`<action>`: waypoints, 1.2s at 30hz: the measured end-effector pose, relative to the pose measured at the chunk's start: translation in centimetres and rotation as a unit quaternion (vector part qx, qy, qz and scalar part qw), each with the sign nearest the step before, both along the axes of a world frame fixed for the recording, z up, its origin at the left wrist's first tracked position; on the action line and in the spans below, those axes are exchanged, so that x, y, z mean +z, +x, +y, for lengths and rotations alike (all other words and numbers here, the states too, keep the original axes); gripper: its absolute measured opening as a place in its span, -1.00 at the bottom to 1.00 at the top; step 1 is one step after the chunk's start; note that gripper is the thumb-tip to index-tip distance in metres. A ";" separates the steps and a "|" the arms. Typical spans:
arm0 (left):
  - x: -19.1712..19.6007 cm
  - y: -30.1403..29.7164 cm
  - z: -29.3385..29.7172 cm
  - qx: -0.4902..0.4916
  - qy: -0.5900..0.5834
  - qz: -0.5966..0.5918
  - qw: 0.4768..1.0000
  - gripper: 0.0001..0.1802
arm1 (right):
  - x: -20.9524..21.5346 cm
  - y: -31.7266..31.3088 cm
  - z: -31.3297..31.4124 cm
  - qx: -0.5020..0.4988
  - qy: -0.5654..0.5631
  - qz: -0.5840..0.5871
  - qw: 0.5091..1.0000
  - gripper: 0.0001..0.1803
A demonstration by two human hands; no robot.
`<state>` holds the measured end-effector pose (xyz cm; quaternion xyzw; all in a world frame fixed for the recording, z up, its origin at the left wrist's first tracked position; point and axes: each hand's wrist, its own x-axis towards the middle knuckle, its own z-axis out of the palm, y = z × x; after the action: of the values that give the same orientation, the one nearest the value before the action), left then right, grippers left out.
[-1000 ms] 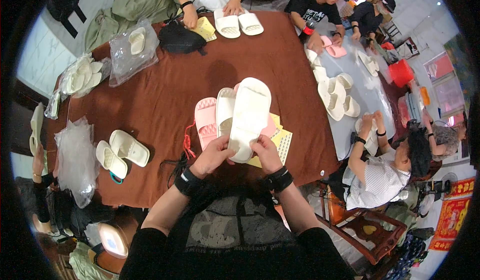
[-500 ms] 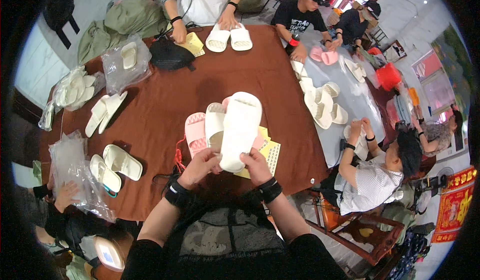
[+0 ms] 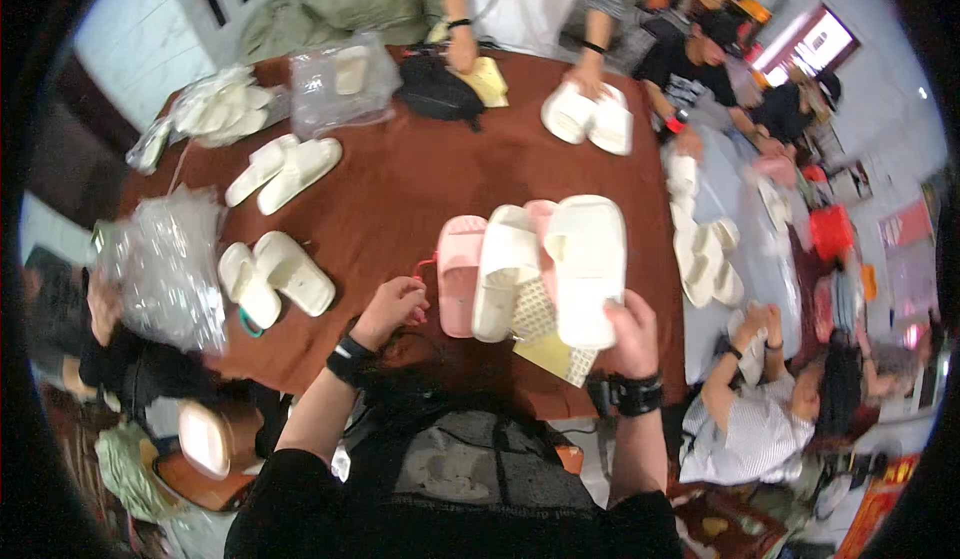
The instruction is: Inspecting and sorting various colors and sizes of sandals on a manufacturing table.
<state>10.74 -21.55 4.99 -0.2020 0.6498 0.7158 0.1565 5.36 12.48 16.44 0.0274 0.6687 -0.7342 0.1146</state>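
My right hand (image 3: 632, 334) grips the near end of a white slipper (image 3: 586, 264) lying sole-up over a row of slippers on the brown table (image 3: 400, 199). Beside it lie a second white slipper (image 3: 503, 271) and a pink slipper (image 3: 461, 273), with another pink one partly hidden between the white ones. A yellow patterned card (image 3: 547, 344) sticks out under them. My left hand (image 3: 388, 308) rests on the table just left of the pink slipper, fingers curled near a thin red cord (image 3: 424, 264), holding nothing I can see.
Two white slipper pairs (image 3: 275, 274) (image 3: 285, 167) lie at left. Clear plastic bags (image 3: 165, 264) (image 3: 340, 81) sit at the left edge and far side. A black pouch (image 3: 440, 94) lies far. Another person's hands press a white pair (image 3: 588, 117). Seated people work at the right table (image 3: 750, 259).
My left hand has let go of the white slipper and dropped to the table beside the pink slipper. The white slipper now lies flatter, held only by my right hand.
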 end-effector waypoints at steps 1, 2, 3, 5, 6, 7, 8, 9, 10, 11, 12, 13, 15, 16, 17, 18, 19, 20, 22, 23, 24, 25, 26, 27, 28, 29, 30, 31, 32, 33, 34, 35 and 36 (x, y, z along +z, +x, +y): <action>1.1 0.4 0.1 0.018 -0.007 -0.007 1.000 -0.71 | 0.7 -0.2 -0.1 0.002 -0.003 0.002 1.000 -0.64; 1.0 0.5 -0.5 0.005 -0.022 0.001 1.000 -0.70 | 1.0 -0.5 -0.2 -0.011 -0.006 0.019 1.000 -0.64; 0.6 0.6 -1.1 -0.011 -0.037 0.009 0.999 -0.69 | 1.4 -0.7 0.1 -0.028 -0.009 0.038 0.999 -0.65; 0.3 1.4 -2.0 0.039 -0.046 0.011 0.998 -0.68 | 1.6 -1.1 1.7 -0.028 -0.029 0.059 0.997 -0.60; 0.2 1.7 -2.7 0.059 -0.047 0.018 0.997 -0.68 | 1.6 -1.4 2.8 -0.057 -0.050 0.074 0.994 -0.59; 0.1 2.3 -3.7 0.076 -0.052 0.017 0.996 -0.68 | 1.6 -2.0 3.7 -0.086 -0.072 0.087 0.990 -0.57; -0.1 2.9 -4.5 0.108 -0.065 0.029 0.992 -0.70 | 2.5 -2.6 4.2 -0.090 -0.101 0.097 0.986 -0.61; -0.5 3.3 -5.1 0.136 -0.075 0.042 0.987 -0.72 | 3.5 -3.3 4.8 -0.097 -0.127 0.107 0.981 -0.64; -1.2 3.8 -6.0 0.184 -0.082 0.047 0.978 -0.71 | 3.8 -4.3 6.5 -0.149 -0.137 0.090 0.975 -0.64; -1.9 4.3 -7.1 0.215 -0.122 0.054 0.968 -0.72 | 3.9 -5.4 8.3 -0.200 -0.145 0.071 0.966 -0.63; -2.3 5.0 -8.2 0.254 -0.129 0.071 0.956 -0.73 | 4.4 -6.1 9.7 -0.204 -0.126 0.080 0.968 -0.65; -2.7 5.5 -9.3 0.289 -0.135 0.090 0.944 -0.75 | 5.0 -6.9 11.2 -0.212 -0.106 0.090 0.967 -0.66; -3.8 6.2 -11.7 0.344 -0.194 0.070 0.916 -0.79 | 4.8 -8.6 14.0 -0.202 -0.127 0.073 0.968 -0.64; -5.5 7.0 -13.4 0.391 -0.200 0.070 0.896 -0.80 | 4.9 -9.0 14.2 -0.171 -0.108 0.121 0.972 -0.60; -7.2 7.8 -15.6 0.383 -0.338 0.069 0.857 -0.77 | 4.7 -9.3 14.4 -0.140 -0.091 0.168 0.972 -0.56; -8.0 8.4 -16.6 0.411 -0.361 0.079 0.833 -0.74 | 4.3 -9.6 14.3 -0.135 -0.091 0.167 0.973 -0.56; -8.3 8.6 -17.5 0.438 -0.380 0.092 0.810 -0.71 | 4.1 -9.3 13.8 -0.123 -0.077 0.151 0.978 -0.53; -8.5 9.0 -18.4 0.440 -0.377 0.093 0.809 -0.71 | 3.7 -8.8 13.3 -0.113 -0.062 0.135 0.982 -0.51; -8.4 9.5 -19.9 0.423 -0.497 0.009 0.758 -0.62 | 3.0 -7.5 10.4 -0.102 -0.033 0.121 0.987 -0.50; -8.4 9.4 -20.3 0.423 -0.497 0.008 0.758 -0.62 | 2.4 -6.9 9.2 -0.101 -0.033 0.120 0.987 -0.50; -8.1 9.2 -20.5 0.408 -0.506 -0.005 0.760 -0.59 | 1.8 -6.3 8.4 -0.079 -0.031 0.104 0.991 -0.54; -8.0 9.1 -20.8 0.393 -0.516 -0.019 0.761 -0.56 | 1.1 -5.7 7.5 -0.056 -0.029 0.088 0.994 -0.57; -8.0 8.8 -21.3 0.367 -0.517 -0.033 0.773 -0.51 | 0.4 -5.0 6.5 -0.057 -0.029 0.087 0.994 -0.57; -8.3 8.6 -21.9 0.368 -0.516 -0.034 0.773 -0.51 | -0.1 -4.4 5.4 -0.055 -0.013 0.076 0.995 -0.62; -8.6 8.3 -22.3 0.364 -0.518 -0.033 0.773 -0.51 | -0.7 -3.7 4.5 -0.055 0.003 0.065 0.996 -0.67; -8.9 8.0 -22.7 0.361 -0.519 -0.033 0.774 -0.51 | -1.4 -3.2 3.9 -0.055 0.003 0.065 0.996 -0.67; -9.0 7.7 -22.8 0.352 -0.545 -0.020 0.760 -0.55 | -2.0 -2.6 3.5 -0.044 0.018 0.057 0.997 -0.70; -9.0 7.3 -23.2 0.351 -0.545 -0.020 0.761 -0.55 | -2.4 -2.0 3.1 -0.033 0.032 0.050 0.998 -0.73; -8.9 7.0 -23.7 0.338 -0.542 -0.038 0.769 -0.57 | -2.6 -1.5 2.8 -0.032 0.055 0.044 0.997 -0.77; -8.7 6.7 -23.8 0.324 -0.538 -0.055 0.776 -0.59 | -2.9 -1.2 2.9 -0.035 0.056 0.043 0.997 -0.77; -8.6 6.4 -23.6 0.329 -0.542 -0.032 0.772 -0.65 | -3.4 -0.9 3.0 -0.022 0.063 0.037 0.997 -0.78; -8.5 6.1 -23.5 0.327 -0.542 -0.032 0.773 -0.65 | -3.8 -0.7 3.1 -0.007 0.069 0.031 0.997 -0.80; -8.3 5.9 -23.5 0.331 -0.540 -0.042 0.773 -0.68 | -4.0 -0.4 3.2 -0.011 0.056 0.020 0.998 -0.81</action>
<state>16.64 -45.03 -3.36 -0.4852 0.8155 0.2455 -0.1979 4.92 15.65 12.39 0.0265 0.7105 -0.6973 0.0910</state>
